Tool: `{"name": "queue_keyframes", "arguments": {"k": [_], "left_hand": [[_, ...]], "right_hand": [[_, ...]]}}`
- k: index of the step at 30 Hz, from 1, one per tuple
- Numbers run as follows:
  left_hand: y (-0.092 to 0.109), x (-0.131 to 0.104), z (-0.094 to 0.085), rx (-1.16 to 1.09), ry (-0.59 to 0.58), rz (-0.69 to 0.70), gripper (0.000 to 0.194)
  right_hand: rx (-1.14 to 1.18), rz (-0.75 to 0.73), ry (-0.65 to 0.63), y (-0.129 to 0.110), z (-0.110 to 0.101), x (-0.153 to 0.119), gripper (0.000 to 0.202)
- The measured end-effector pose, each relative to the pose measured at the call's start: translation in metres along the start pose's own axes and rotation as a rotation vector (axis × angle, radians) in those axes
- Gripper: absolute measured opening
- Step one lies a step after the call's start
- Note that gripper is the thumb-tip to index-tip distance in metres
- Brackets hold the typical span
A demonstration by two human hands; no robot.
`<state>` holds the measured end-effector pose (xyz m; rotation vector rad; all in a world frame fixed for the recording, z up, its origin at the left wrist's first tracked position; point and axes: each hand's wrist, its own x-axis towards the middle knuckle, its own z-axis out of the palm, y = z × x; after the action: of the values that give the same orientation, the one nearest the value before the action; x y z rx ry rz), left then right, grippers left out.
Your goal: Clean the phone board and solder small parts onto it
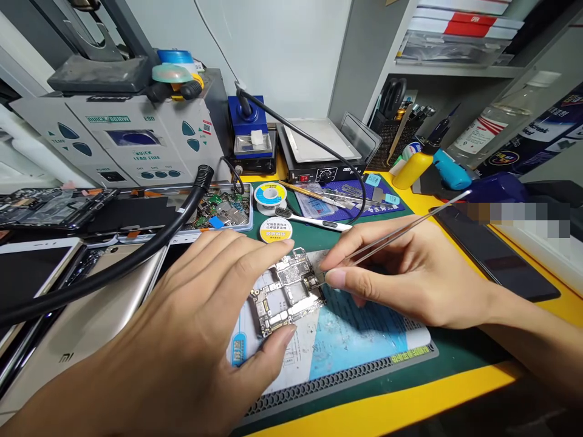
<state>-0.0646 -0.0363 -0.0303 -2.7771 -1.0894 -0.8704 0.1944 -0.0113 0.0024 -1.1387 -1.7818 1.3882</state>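
My left hand [204, 303] grips a phone circuit board [291, 273] by its edges, index finger at the far edge and thumb at the near one. The board has a cut-out opening and is held over a blue and white work mat [359, 340]. From the right, my right hand [401, 267] pinches a pair of metal tweezers [392, 237] between thumb and fingers. The tweezers' tips are at the board's right side, partly hidden by my fingertips; whether they hold anything I cannot tell.
Behind stand a hot-air station [146, 133], a solder spool [270, 195], a toothbrush [314, 221] and a hot plate [319, 145]. A black hose [150, 249] crosses the left side over several phones. At right are a yellow bottle [412, 167] and a dark phone [494, 252].
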Motion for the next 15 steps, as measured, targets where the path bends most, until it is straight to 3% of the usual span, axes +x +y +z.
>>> {"name": "queue_keyframes", "arguments": {"k": [15], "left_hand": [[0.0008,0.0015,0.0008,-0.013,0.016,-0.016,0.052]], "right_hand": [[-0.015,-0.046,0.052,-0.0012,0.0034,-0.0020,0.022]]}}
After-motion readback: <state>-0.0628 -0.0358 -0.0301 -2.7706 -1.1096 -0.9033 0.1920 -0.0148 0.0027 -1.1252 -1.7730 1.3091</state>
